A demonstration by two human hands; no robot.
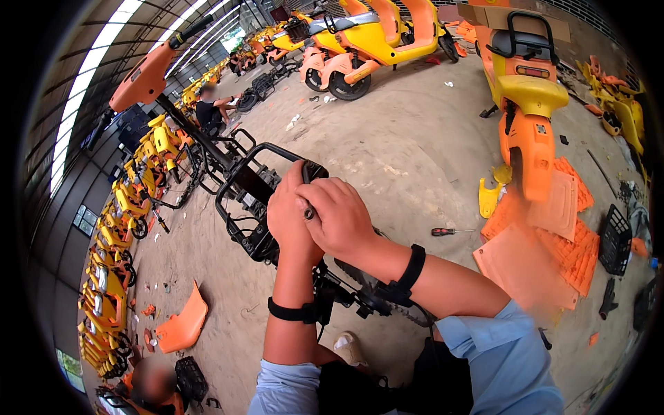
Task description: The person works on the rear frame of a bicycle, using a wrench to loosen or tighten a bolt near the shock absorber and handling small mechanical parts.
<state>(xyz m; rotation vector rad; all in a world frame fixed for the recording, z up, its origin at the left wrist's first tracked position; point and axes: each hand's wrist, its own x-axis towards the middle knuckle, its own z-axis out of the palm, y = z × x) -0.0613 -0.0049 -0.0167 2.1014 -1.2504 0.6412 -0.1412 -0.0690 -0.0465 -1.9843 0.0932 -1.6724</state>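
Observation:
A stripped electric scooter stands before me, its black tubular frame [220, 205] bare and its orange front cover [143, 77] still on the steering column. My left hand [285, 214] and my right hand [340, 216] are pressed together over the rear of this frame. Between them shows a dark metal socket wrench [308, 213], its hollow round end pointing up at me. Both hands are closed about the wrench, the right one overlapping the left. The left fingers are mostly hidden, as is the wrench's far end. Below my hands is the rear wheel [356, 272], partly covered.
A screwdriver [449, 232] lies on the concrete floor to the right, near orange panels [522, 259] and a black crate [614, 240]. An orange-yellow scooter [532, 131] stands beyond. Another orange panel [183, 321] lies left. Two people sit low: one far left, one near left.

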